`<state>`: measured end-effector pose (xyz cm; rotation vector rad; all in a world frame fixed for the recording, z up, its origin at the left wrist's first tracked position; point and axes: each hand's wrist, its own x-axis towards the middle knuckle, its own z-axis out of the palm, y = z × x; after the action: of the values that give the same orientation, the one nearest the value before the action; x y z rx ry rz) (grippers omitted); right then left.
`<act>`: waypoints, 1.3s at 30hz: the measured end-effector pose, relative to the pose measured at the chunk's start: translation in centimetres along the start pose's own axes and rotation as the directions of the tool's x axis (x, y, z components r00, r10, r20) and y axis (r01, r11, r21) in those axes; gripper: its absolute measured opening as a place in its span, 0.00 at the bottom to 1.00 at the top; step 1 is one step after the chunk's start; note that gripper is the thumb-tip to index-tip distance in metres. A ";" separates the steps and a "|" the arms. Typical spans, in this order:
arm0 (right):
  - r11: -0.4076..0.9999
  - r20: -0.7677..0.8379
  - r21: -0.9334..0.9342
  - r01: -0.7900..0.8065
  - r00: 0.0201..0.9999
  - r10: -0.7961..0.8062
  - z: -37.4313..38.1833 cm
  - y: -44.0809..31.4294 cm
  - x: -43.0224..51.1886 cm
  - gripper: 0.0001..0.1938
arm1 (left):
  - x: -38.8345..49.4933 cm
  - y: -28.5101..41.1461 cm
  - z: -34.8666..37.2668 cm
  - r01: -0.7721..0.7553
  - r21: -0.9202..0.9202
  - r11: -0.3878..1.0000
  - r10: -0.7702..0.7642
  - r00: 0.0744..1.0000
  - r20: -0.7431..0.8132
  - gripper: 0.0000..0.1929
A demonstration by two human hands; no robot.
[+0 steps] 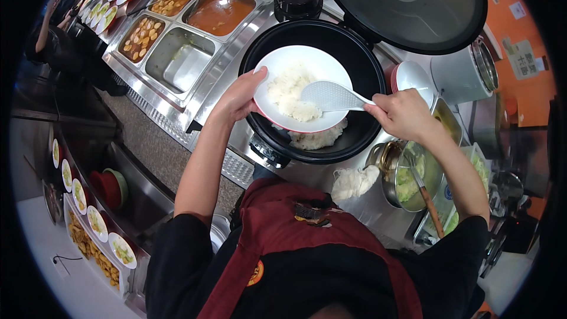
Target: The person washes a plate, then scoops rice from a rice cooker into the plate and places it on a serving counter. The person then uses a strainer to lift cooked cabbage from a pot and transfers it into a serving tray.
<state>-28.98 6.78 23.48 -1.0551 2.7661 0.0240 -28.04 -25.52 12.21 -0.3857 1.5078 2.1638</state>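
Observation:
My left hand (245, 96) grips the left rim of a white bowl (335, 68) with a red outside, thumb over the edge. Cooked white rice (290, 86) lies in the bowl. In my right hand (403, 113) is the handle of a white dimpled rice paddle (330, 95), its blade resting against the rice. Both are above a large black rice cooker (376, 84) whose lid (403, 0) stands raised at the back. More rice (321, 137) shows in the cooker's pot below the bowl, which hides part of it.
Steel food pans (181, 60) with stew and sauce sit at left. Stacked bowls (414, 82) stand right of the cooker. A steel pot (407, 177) holds lettuce and a wooden-handled utensil (427, 204). A white cloth (354, 181) lies in front. Another person (60, 44) is at far left.

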 end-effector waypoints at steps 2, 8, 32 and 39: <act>0.997 0.002 0.068 0.036 0.999 -0.036 0.9 0.0 0.9 0.19 | 1.2 -0.4 0.2 0.068 -0.023 0.997 -0.068 0.998 0.010 0.26; 0.960 0.123 0.280 -0.025 0.992 -0.010 7.8 1.2 3.1 0.22 | 4.7 -2.9 0.8 0.089 0.118 0.989 -0.090 0.996 0.000 0.26; 0.908 -0.072 0.268 -0.321 0.934 0.351 4.7 0.5 4.6 0.21 | 1.2 -4.6 -1.5 -0.367 0.532 0.763 0.624 0.636 -0.455 0.27; 0.781 0.320 0.562 -0.273 0.942 0.100 2.3 -4.3 10.5 0.23 | -1.3 -6.3 -1.4 -0.509 0.106 0.854 0.475 0.680 -0.559 0.23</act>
<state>-33.45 -3.22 19.59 -0.5478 2.3460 -0.5995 -23.66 -25.33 7.28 -0.7806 2.0690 2.6728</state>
